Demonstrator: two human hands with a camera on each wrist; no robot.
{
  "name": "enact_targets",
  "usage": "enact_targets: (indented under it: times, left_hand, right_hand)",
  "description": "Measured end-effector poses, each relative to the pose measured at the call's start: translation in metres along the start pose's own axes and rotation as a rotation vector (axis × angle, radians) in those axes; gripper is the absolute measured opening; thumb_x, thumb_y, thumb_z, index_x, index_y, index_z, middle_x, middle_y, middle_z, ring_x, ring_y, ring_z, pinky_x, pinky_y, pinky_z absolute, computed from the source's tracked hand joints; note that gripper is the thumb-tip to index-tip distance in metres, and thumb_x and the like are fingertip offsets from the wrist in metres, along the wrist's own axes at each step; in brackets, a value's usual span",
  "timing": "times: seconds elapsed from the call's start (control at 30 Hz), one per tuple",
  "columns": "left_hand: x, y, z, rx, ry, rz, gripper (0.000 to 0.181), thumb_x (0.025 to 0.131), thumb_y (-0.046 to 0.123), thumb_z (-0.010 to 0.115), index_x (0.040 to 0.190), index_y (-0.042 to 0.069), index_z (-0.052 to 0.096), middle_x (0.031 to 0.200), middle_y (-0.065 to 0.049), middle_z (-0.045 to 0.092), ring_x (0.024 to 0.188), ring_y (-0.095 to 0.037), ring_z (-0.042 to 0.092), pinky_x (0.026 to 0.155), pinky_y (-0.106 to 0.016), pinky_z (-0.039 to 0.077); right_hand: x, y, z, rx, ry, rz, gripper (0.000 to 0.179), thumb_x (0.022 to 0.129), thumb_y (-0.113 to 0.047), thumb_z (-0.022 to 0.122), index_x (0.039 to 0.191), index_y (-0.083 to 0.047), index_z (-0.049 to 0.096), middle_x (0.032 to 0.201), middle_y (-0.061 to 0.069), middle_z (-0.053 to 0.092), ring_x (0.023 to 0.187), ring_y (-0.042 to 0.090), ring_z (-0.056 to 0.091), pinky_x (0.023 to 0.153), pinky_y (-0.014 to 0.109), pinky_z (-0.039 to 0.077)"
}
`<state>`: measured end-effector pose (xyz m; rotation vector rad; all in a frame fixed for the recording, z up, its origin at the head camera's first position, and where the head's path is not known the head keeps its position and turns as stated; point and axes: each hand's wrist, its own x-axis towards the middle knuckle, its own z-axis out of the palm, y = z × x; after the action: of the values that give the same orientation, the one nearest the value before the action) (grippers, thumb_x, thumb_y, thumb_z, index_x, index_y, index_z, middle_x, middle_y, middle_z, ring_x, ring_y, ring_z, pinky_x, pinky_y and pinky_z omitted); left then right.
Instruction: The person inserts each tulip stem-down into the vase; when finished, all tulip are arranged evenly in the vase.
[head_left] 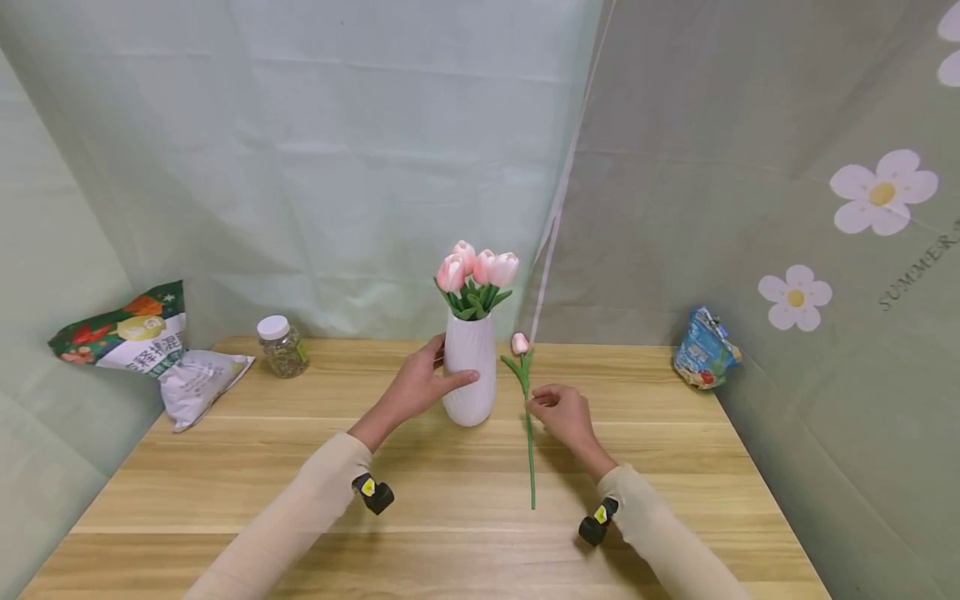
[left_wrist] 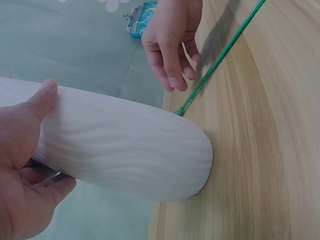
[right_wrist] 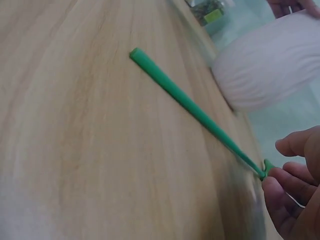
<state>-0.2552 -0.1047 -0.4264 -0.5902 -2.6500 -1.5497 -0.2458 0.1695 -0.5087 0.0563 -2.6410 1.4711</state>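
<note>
A white ribbed vase (head_left: 470, 375) stands on the wooden table with several pink tulips (head_left: 480, 271) in its mouth. My left hand (head_left: 423, 382) grips the vase from the left, thumb across its front and fingers behind. To the vase's right lies a single pink tulip (head_left: 521, 343) with a long green stem (right_wrist: 190, 105), its cut end pointing toward me. My right hand (head_left: 562, 412) is over the middle of that stem, fingers loosely bent. In the right wrist view the thumb stands apart from the fingertips, which are right by the stem.
A lidded jar (head_left: 283, 348) of dried bits stands at the back left. Beside it, a green and white bag (head_left: 135, 329) leans on the wall above a white packet (head_left: 201, 383). At the back right sits a blue snack bag (head_left: 705, 350). Fabric walls (head_left: 360, 167) border the table.
</note>
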Motion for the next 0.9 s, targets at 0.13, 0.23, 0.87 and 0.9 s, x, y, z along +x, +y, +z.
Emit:
enact_targets:
  times: [0.13, 0.23, 0.87, 0.9]
  left_hand:
    - [0.000, 0.000, 0.000, 0.005, 0.000, 0.002, 0.087, 0.089, 0.042, 0.080, 0.154, 0.002, 0.038, 0.148, -0.019, 0.053, 0.134, -0.034, 0.055, 0.111, -0.049, 0.048]
    - [0.000, 0.000, 0.000, 0.003, 0.001, 0.000, 0.088, 0.088, 0.042, 0.081, 0.154, 0.002, 0.039, 0.148, -0.019, 0.053, 0.134, -0.034, 0.055, 0.111, -0.049, 0.048]
    - [0.000, 0.001, 0.000, -0.002, 0.007, -0.005, 0.086, 0.088, 0.041, 0.081, 0.153, 0.004, 0.040, 0.146, -0.016, 0.054, 0.133, -0.033, 0.056, 0.110, -0.047, 0.049]
    - [0.000, 0.001, 0.000, 0.001, 0.009, -0.007, 0.085, 0.088, 0.041, 0.081, 0.153, 0.003, 0.040, 0.146, -0.016, 0.054, 0.133, -0.033, 0.056, 0.110, -0.046, 0.049]
  right_hand:
    - [0.003, 0.003, 0.005, -0.031, 0.006, -0.012, 0.019, 0.085, -0.014, 0.082, 0.099, -0.002, 0.078, 0.088, 0.007, 0.077, 0.080, 0.019, 0.072, 0.065, 0.027, 0.058]
    - [0.005, 0.004, 0.008, -0.062, 0.017, -0.019, 0.018, 0.084, -0.015, 0.083, 0.097, -0.003, 0.078, 0.088, 0.007, 0.077, 0.081, 0.020, 0.073, 0.070, 0.032, 0.060]
    - [0.012, 0.001, 0.019, -0.197, 0.065, 0.081, 0.015, 0.078, -0.017, 0.087, 0.086, -0.010, 0.076, 0.075, -0.003, 0.073, 0.065, 0.011, 0.065, 0.058, 0.029, 0.050]
    - [0.012, 0.001, 0.019, -0.199, 0.068, 0.087, 0.015, 0.078, -0.017, 0.087, 0.085, -0.010, 0.076, 0.075, -0.004, 0.073, 0.065, 0.011, 0.065, 0.058, 0.029, 0.050]
